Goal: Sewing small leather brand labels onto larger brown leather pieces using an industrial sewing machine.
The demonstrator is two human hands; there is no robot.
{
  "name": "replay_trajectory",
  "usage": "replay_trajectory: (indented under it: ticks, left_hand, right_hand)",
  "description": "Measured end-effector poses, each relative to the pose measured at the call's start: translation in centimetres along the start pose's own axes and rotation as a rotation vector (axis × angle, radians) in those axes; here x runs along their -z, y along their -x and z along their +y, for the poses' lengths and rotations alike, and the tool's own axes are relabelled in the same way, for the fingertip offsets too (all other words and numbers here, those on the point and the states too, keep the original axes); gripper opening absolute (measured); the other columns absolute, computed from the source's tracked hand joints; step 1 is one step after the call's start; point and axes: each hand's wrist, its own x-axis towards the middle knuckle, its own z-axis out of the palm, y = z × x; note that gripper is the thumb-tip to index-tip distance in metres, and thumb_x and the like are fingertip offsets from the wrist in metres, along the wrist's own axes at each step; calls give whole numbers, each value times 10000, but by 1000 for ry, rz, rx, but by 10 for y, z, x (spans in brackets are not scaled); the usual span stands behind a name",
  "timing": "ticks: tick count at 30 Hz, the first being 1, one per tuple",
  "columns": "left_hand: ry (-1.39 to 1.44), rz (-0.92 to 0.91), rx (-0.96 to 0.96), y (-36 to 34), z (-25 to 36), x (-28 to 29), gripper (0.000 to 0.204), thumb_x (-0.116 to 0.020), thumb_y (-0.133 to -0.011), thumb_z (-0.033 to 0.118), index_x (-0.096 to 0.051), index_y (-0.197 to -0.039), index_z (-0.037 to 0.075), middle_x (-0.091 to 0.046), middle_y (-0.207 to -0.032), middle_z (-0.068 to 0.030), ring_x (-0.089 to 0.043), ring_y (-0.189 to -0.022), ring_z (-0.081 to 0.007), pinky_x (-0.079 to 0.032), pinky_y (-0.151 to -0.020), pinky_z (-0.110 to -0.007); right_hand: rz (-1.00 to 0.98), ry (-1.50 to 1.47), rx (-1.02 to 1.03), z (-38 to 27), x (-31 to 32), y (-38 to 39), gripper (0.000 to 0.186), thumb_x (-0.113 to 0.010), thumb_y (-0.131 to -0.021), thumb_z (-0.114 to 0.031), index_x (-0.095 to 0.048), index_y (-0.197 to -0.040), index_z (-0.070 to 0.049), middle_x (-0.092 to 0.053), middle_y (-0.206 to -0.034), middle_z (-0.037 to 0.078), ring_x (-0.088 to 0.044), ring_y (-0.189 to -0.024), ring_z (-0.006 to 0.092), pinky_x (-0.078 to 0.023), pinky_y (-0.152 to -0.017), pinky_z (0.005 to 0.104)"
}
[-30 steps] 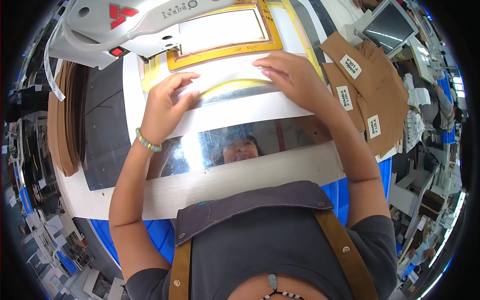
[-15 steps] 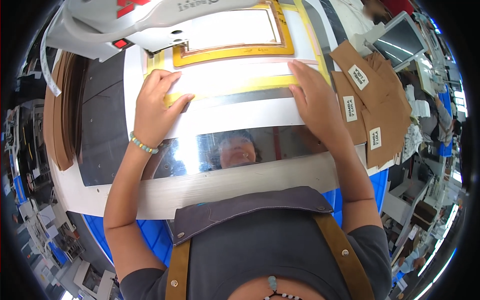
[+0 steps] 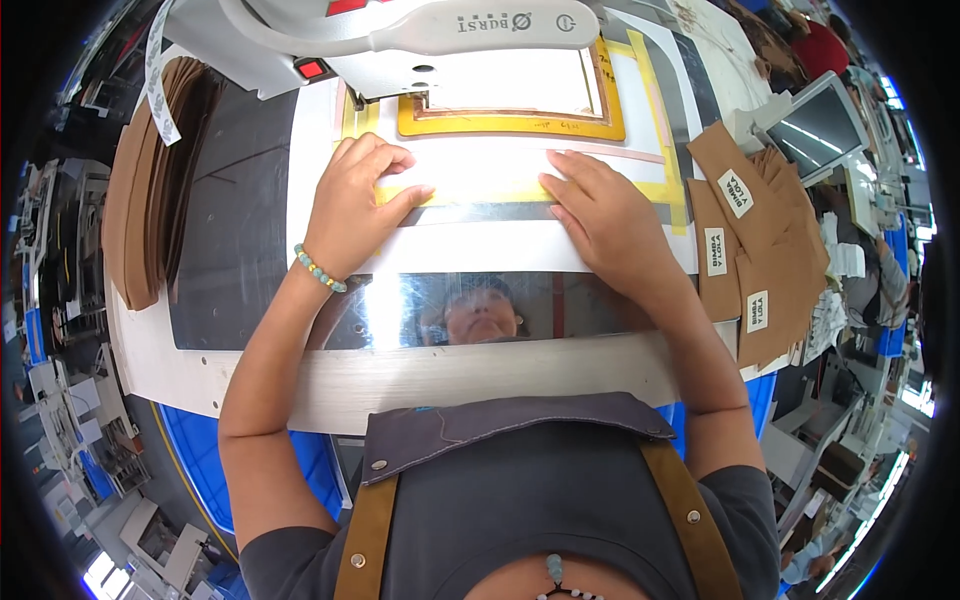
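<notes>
A white sheet (image 3: 470,178) edged with yellow tape (image 3: 480,193) lies on the shiny metal plate (image 3: 590,310) in front of me. My left hand (image 3: 362,195), with a beaded bracelet at the wrist, rests at the left part of the taped strip, thumb apart from the bent fingers. On the right part of the strip lies my right hand (image 3: 598,210), its fingers stretched toward the left. Neither hand holds anything that I can see. Just beyond them is a yellow-orange frame (image 3: 510,127) with a bright white opening, partly under a white machine arm (image 3: 490,28).
Brown folded pieces (image 3: 160,190) stand stacked at the left. Brown pouches with white labels (image 3: 765,235) are piled at the right, beside a screen (image 3: 818,112). Blue bins (image 3: 205,460) show below the table's front edge (image 3: 480,385).
My right hand has moved left along the taped strip, nearer my left hand. The whole view has shifted a little, and the left hand stays by the same part of the sheet.
</notes>
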Motion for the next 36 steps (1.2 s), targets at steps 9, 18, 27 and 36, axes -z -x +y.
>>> replay_trajectory:
  ticks: [9, 18, 27, 36]
  left_hand:
    - [41, -24, -20, -12, -10, 7, 161, -753, -906, 63, -710, -1054, 19, -651, -964, -80, -638, -973, -235, -518, -899, -355]
    - [-81, 61, -66, -11, -1, 2, 112, -765, -884, 62, -685, -955, 32, -656, -941, -82, -622, -916, -272, -522, -830, -385]
    - [-424, 453, -341, -11, 21, 42, 142, -792, -876, 22, -711, -991, 39, -736, -1066, -72, -704, -945, -276, -577, -779, -357]
    - [-116, 390, -392, -12, 58, 54, 164, -779, -886, -81, -736, -1017, 7, -765, -956, -121, -736, -858, -234, -583, -767, -316]
  right_hand:
    - [65, 50, 18, 3, -14, 6, 318, -686, -951, -44, -705, -1262, 19, -672, -1408, 184, -618, -1335, 386, -514, -1097, 482]
    - [72, 62, 23, 5, -17, 8, 348, -666, -937, -21, -707, -1281, 11, -666, -1424, 178, -612, -1347, 382, -493, -1115, 486]
    - [81, 68, 34, 2, -13, 4, 339, -664, -920, -24, -714, -1253, 4, -665, -1411, 177, -607, -1345, 387, -493, -1110, 489]
    - [303, -186, 185, -26, 17, -76, 238, -731, -930, -112, -737, -1155, -34, -758, -1145, 102, -698, -1082, 318, -549, -904, 437]
